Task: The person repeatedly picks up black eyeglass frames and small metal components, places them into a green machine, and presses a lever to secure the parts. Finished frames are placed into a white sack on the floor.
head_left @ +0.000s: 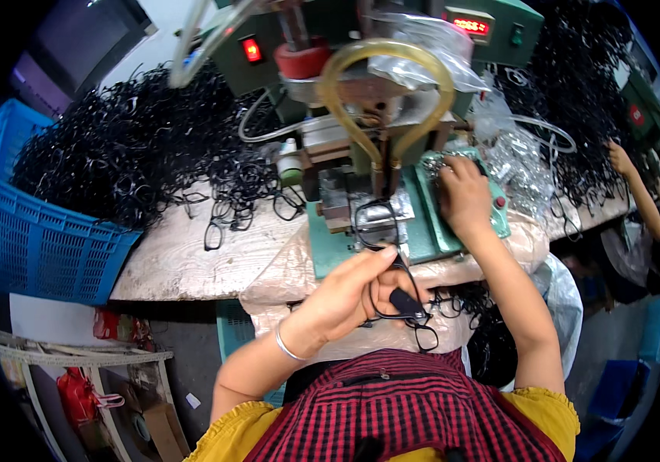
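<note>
Heaped frames [145,146] flank your press [380,115]. Your left hand [341,296] pinches glasses [396,229]; your right hand [466,202] reaches over the tray [432,209], grip unclear.

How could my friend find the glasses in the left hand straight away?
Start at the big machine in the middle, with the arching yellowish tube. Below it is the left hand, with a silvery bracelet on the wrist. The black glasses frame is gripped there, one rim showing past the thumb, while similar frames lie heaped on the table.

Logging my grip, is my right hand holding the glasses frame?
No, your left hand holds the glasses frame; your right hand is at the green tray.
</note>
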{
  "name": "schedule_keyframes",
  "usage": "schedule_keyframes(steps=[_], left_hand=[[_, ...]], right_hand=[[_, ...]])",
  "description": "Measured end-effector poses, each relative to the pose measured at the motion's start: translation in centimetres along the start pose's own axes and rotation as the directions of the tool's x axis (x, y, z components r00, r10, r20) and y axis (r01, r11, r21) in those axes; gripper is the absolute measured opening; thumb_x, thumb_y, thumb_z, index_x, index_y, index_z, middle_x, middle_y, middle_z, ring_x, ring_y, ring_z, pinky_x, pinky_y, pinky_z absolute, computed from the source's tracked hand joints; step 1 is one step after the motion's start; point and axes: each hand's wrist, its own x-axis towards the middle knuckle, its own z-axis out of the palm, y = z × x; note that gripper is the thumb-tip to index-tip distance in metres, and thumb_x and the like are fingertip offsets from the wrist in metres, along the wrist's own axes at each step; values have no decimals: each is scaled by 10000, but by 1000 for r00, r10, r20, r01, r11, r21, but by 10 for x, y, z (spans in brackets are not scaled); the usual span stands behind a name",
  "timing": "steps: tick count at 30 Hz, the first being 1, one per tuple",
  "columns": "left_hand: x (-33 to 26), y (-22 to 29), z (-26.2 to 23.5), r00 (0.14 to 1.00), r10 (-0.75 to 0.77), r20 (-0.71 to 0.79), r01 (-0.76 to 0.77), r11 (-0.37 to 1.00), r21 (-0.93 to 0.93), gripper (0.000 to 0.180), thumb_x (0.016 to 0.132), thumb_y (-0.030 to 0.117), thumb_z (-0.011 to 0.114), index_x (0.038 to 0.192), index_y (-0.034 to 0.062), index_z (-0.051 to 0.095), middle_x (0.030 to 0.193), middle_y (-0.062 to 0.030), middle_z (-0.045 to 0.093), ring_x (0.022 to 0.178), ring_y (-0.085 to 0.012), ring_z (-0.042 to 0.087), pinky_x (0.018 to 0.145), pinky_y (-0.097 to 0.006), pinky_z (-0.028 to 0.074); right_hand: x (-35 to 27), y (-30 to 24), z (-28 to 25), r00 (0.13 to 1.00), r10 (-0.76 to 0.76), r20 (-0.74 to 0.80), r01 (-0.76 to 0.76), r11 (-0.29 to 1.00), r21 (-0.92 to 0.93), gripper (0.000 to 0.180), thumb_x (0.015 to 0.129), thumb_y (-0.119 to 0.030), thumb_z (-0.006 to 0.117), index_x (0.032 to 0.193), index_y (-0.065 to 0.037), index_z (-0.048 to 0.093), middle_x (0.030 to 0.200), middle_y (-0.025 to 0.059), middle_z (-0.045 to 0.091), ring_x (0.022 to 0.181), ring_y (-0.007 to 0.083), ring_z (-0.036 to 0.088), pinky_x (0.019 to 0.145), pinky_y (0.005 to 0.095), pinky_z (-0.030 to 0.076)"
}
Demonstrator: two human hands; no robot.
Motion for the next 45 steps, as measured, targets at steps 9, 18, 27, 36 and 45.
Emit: schedule_keyframes(steps=[9,18,27,36,45], left_hand=[[-66,19,-152,321,809,-493,-334,584,740,139,959,122,535,1024,-1,532,863,-104,656,730,-158,612,661,-251,506],[11,107,-171,534,829,163,423,-429,798,172,720,63,668,891,75,669,930,-101,642,927,-309,586,788,-403,487],[-16,64,-223,675,721,156,256,-428,867,195,752,29,644,936,59,701,1223,-107,629,960,-309,573,850,-380,480],[-11,52,-190,481,690,-541,-496,723,481,433,1010,462,424,792,92,487,629,-1,432,538,-140,435,555,-333,464],[-29,43,-37,446,894,-40,-785,413,462,334,1038,406,361,881,122,438,750,-22,450,689,-136,470,605,-333,459]], right_hand=[[-53,18,0,648,753,113,-440,249,863,144,879,-57,667,1016,-13,681,953,22,669,857,91,594,795,230,470],[-24,-6,-6,784,600,161,-484,428,763,158,853,-54,683,1003,-11,703,911,33,700,817,87,617,766,216,473],[-104,11,-61,773,634,10,-503,603,619,125,824,-1,653,944,6,687,893,70,675,820,138,616,770,266,478],[13,-73,-49,941,338,-7,-143,415,898,208,768,-8,697,966,-1,635,907,71,653,879,155,632,808,271,478],[13,-96,-38,870,451,200,-224,0,974,425,795,13,694,1184,38,521,948,58,654,903,97,619,848,248,478]])
